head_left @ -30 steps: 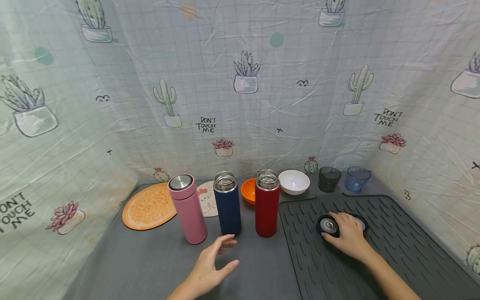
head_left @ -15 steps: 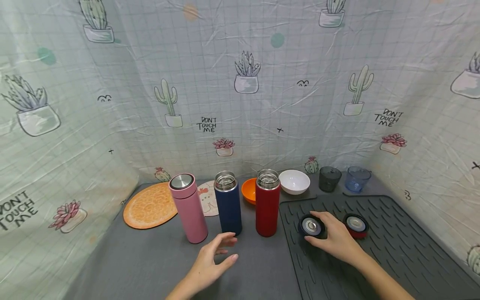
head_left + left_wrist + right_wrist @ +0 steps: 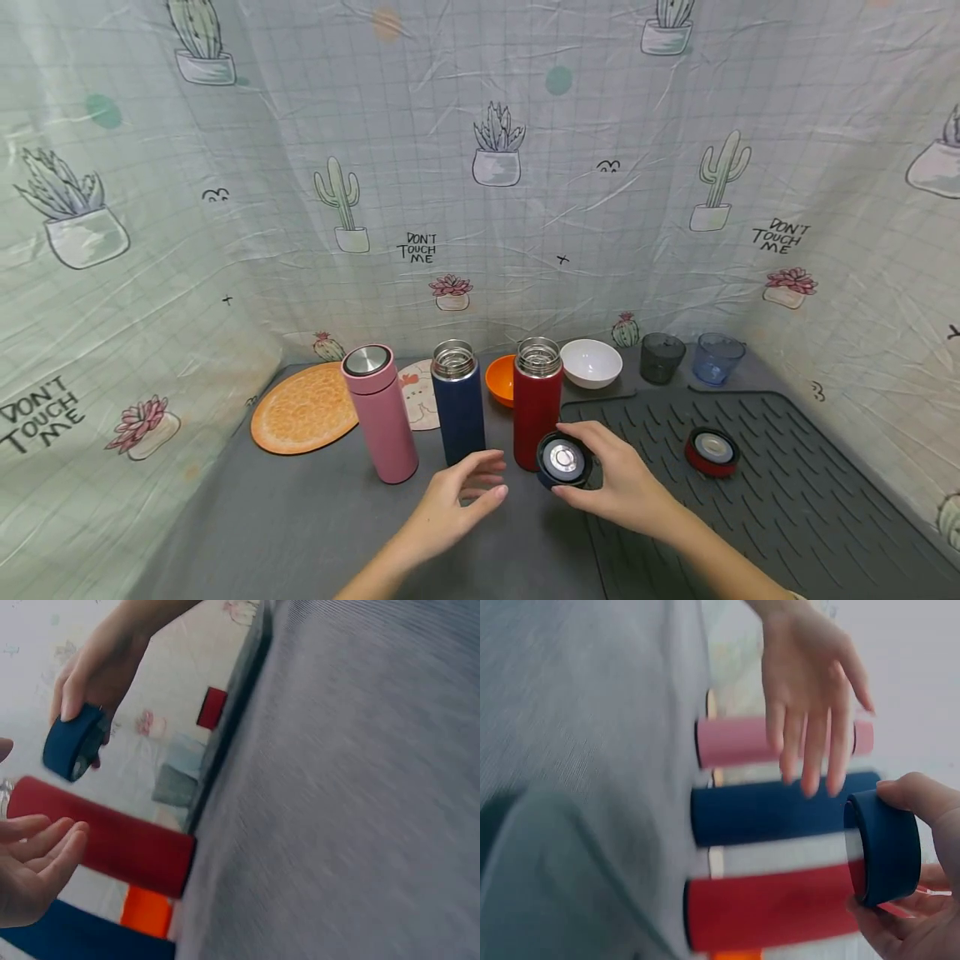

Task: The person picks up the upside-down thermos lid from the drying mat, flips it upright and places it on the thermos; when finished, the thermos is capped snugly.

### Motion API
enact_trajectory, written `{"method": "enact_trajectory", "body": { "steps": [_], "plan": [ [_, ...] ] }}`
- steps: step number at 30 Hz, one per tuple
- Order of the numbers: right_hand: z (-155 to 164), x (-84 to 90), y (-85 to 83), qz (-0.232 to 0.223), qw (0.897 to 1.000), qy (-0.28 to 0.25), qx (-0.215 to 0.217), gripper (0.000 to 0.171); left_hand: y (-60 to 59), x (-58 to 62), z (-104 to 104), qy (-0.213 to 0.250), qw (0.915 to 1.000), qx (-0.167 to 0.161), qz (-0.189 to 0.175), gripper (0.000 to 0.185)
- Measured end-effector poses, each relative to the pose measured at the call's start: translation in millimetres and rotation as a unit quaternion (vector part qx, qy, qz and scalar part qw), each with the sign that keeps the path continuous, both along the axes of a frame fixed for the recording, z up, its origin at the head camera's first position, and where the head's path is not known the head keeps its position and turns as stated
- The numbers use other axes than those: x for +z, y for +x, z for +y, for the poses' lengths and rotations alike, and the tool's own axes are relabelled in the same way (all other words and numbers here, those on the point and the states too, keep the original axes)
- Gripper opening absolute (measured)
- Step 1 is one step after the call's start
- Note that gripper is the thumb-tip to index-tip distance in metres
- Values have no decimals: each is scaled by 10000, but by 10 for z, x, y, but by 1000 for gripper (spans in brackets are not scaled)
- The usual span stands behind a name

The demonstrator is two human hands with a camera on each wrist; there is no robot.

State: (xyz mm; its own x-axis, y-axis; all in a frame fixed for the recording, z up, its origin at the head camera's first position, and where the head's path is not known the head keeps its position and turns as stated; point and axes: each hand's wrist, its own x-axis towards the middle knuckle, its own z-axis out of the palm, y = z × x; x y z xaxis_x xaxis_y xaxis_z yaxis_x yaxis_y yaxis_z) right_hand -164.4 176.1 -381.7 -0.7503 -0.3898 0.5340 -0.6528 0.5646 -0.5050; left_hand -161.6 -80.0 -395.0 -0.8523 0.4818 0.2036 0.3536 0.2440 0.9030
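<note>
- I see the dark ribbed mat (image 3: 787,500) filling the 4 o'clock side of the grey table (image 3: 300,533)
- 3 flasks stand in a row: pink flask (image 3: 378,412) capped; navy flask (image 3: 459,402) and red flask (image 3: 537,402) both open-mouthed
- My left hand (image 3: 453,508) hovers released, fingers spread, just at 6 o'clock of the navy flask; it holds nothing
- My right hand (image 3: 618,487) grasps the navy lid (image 3: 564,460), lifted in front of the red flask's base
- A red lid (image 3: 712,451) lies on the mat at 3 o'clock
</note>
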Motion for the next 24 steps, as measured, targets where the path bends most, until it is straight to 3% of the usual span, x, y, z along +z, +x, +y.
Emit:
{"method": "enact_trajectory", "body": {
  "steps": [4,9,12,19,22,24],
  "plan": [
    [-195,16,35,40,9989,-143,439,67,-26,47,101,222,9989,-213,-354,43],
    [-401,-4,70,250,9946,-292,961,64,-43,19,139,582,9958,-302,-638,43],
    [-493,-14,70,333,9935,-310,1041,63,-67,8,113,699,9947,-210,-722,39],
    [-618,-26,55,233,9928,-419,1094,60,-115,78,2,987,9845,-240,-1432,39],
    [-627,-13,50,35,9917,-568,1150,59,-123,108,-28,904,9881,-151,-1239,41],
    [-623,1,44,-124,9912,-683,1131,57,-121,130,-47,704,9935,11,-894,41]
  ]
}}
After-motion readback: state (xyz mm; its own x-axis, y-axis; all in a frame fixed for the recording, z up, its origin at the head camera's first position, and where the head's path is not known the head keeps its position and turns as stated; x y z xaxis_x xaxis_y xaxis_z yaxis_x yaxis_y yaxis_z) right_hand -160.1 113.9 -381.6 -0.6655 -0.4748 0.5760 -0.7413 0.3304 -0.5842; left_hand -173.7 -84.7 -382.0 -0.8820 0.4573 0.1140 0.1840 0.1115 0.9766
